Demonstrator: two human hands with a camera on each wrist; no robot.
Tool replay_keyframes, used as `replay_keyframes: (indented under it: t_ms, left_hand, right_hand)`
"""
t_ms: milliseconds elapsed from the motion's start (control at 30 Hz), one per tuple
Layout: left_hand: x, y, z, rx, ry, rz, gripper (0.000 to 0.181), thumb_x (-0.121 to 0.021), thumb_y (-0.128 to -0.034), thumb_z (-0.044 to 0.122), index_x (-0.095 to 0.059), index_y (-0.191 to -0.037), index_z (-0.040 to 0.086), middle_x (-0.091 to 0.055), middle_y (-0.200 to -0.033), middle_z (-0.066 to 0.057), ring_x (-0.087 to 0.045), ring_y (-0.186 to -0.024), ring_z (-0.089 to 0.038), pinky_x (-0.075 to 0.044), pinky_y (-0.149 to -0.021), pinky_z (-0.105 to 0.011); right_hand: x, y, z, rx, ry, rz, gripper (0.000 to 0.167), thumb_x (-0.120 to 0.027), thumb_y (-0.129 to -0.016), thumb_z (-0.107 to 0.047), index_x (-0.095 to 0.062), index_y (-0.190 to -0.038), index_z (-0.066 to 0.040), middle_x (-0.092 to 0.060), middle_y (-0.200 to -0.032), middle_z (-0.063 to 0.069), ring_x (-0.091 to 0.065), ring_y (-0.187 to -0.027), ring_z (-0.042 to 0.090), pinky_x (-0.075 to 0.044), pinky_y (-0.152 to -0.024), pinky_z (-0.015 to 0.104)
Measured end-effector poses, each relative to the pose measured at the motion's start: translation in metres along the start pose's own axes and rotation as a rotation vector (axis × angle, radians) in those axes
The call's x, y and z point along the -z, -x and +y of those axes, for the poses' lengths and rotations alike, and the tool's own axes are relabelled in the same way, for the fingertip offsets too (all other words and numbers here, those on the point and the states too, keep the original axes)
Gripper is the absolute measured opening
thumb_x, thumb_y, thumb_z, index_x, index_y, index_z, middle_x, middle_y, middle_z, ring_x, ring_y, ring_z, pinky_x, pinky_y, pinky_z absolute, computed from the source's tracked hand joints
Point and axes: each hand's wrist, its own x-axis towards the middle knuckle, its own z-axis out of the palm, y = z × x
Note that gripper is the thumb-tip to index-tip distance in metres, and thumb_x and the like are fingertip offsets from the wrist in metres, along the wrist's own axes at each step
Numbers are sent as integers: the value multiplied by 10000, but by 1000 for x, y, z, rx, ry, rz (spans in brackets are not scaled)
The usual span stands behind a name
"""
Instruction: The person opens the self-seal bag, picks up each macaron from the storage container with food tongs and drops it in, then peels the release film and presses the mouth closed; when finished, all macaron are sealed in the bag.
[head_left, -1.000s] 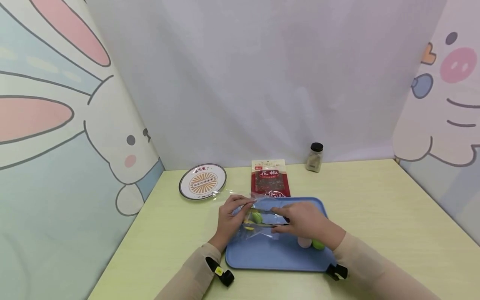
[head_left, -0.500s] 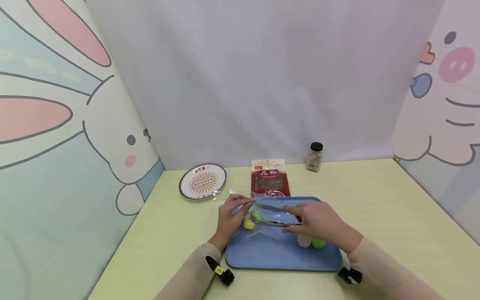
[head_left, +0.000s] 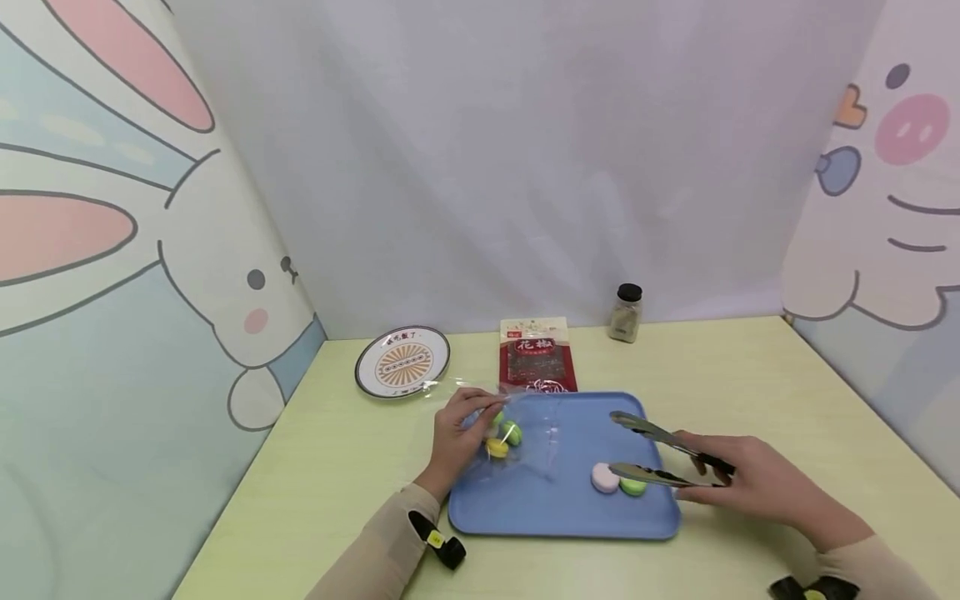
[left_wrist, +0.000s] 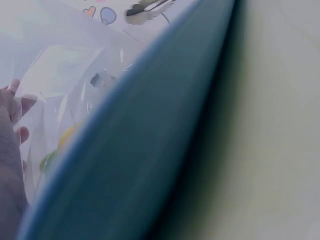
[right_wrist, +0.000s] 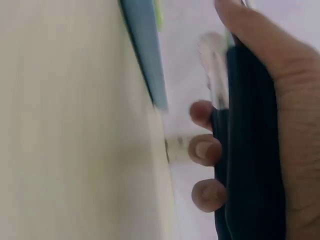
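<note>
My left hand [head_left: 457,433] pinches the edge of a clear plastic bag [head_left: 540,442] lying over the left part of a blue tray [head_left: 555,515]. Inside the bag sit a yellow macaron [head_left: 497,448] and green macarons [head_left: 512,432], one partly covered by my fingers. Off the tray's right side, my right hand [head_left: 757,479] grips metal tongs [head_left: 647,427]. Their arms are spread with nothing between the tips; black handles [right_wrist: 252,140] show in the right wrist view. A pale pink macaron [head_left: 604,478] and a green macaron [head_left: 633,487] lie near the tray's right end, by the lower tip.
Behind the tray lies a red spice packet [head_left: 536,354]. A patterned plate [head_left: 402,362] is at the back left, and a black-capped jar [head_left: 626,313] stands at the back right. The tray's edge [left_wrist: 130,130] blocks much of the left wrist view.
My right hand has drawn the tongs out of the bag and off to the right, their tips spreading apart. The macarons stay in the bag. My left hand keeps its hold.
</note>
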Motion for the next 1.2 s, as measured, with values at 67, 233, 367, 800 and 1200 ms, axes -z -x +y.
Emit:
replay_keyframes:
  t_ms: [67, 233, 367, 800, 1200]
  left_hand:
    - [2, 0, -1, -3, -9, 0, 236, -771, -850, -32, -779, -1064, 66, -721, -997, -82, -657, -934, -234, -541, -782, -267]
    - [4, 2, -1, -2, -6, -3, 203, -760, -881, 12, -782, -1072, 78, -724, -990, -56, -659, -926, -204, -539, -768, -259]
    - [3, 4, -1, -4, 7, 0, 206, -762, -870, -12, -781, -1064, 57, -727, -979, -59, -659, -922, -209, -544, -775, -268]
    - [1, -2, 1, -10, 18, 3, 203, -751, -851, -74, -770, -1039, 0, -713, -963, -116, -655, -897, -260, -540, -756, -263]
    - [1, 0, 0, -4, 27, -5, 211, -756, -857, -51, -773, -1055, 20, -718, -981, -97, -653, -915, -248, -544, -766, -284]
  right_hand:
    - [5, 8, 7, -26, 40, -25, 623, -897, -699, -499, -705, -1223, -223, -500, -773, -265, -378, -582, -81, -293, -502, 110]
    - [12, 15, 11, -68, 142, -108, 663, -834, -694, -636, -725, -1223, -251, -467, -752, -281, -388, -619, -68, -305, -542, 181]
    - [15, 16, 10, -68, 153, -123, 672, -824, -698, -646, -722, -1231, -249, -454, -751, -274, -368, -617, -73, -300, -536, 187]
    - [19, 13, 7, -39, 205, -99, 601, -828, -724, -609, -749, -1188, -235, -499, -767, -294, -394, -639, -70, -335, -544, 205]
    - [19, 12, 11, -1, 148, 39, 412, -897, -738, -363, -786, -1111, -230, -715, -930, -185, -442, -628, -93, -300, -586, 84]
